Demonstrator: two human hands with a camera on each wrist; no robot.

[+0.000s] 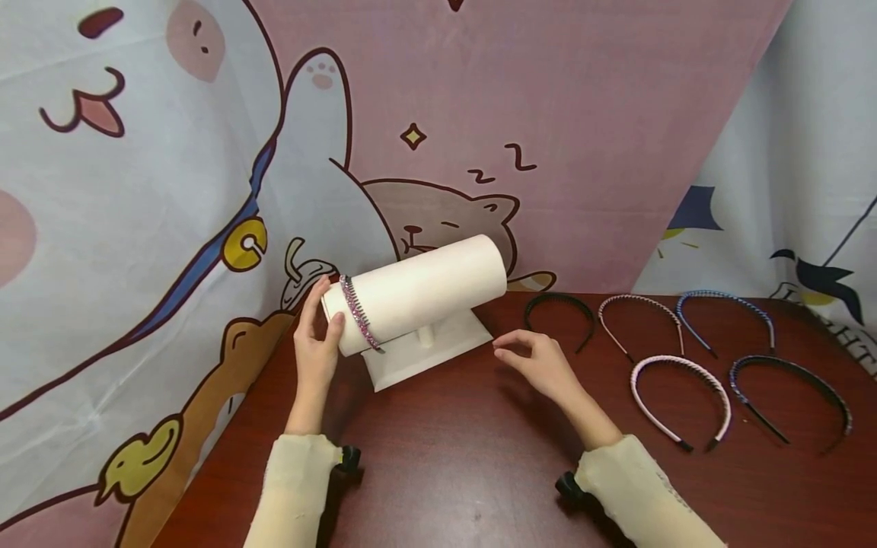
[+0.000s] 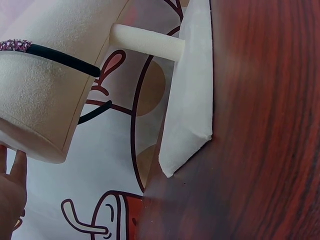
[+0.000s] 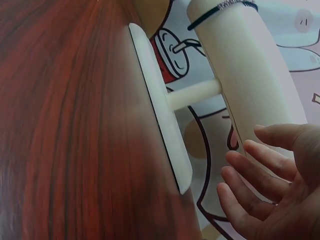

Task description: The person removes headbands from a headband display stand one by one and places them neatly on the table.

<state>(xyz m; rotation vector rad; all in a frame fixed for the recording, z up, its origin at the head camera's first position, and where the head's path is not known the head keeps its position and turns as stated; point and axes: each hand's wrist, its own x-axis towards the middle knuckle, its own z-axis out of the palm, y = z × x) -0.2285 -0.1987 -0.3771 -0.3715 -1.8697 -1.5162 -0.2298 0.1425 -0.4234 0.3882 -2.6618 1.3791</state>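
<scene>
A white cylindrical headband display stand [image 1: 425, 285] is on the table, its roll tilted up to the right in the head view. Around the roll's left end goes a pink glittery headband [image 1: 356, 312]; its dark tips stick out below the roll in the left wrist view. My left hand [image 1: 317, 350] is at that end, with straight fingertips right against the end face [image 2: 27, 142]. To the right of the stand's base [image 1: 438, 348], my right hand [image 1: 541, 365] hovers with fingers loosely bent and nothing between them [image 3: 280, 185].
Several headbands lie on the right of the dark red wooden table [image 1: 445, 472]: a black one [image 1: 558, 297], a thin pale pink one [image 1: 640, 298], a blue one [image 1: 726, 294], a light pink one [image 1: 678, 359] and a dark patterned one [image 1: 795, 365]. A cartoon-printed cloth [image 1: 562, 114] hangs behind.
</scene>
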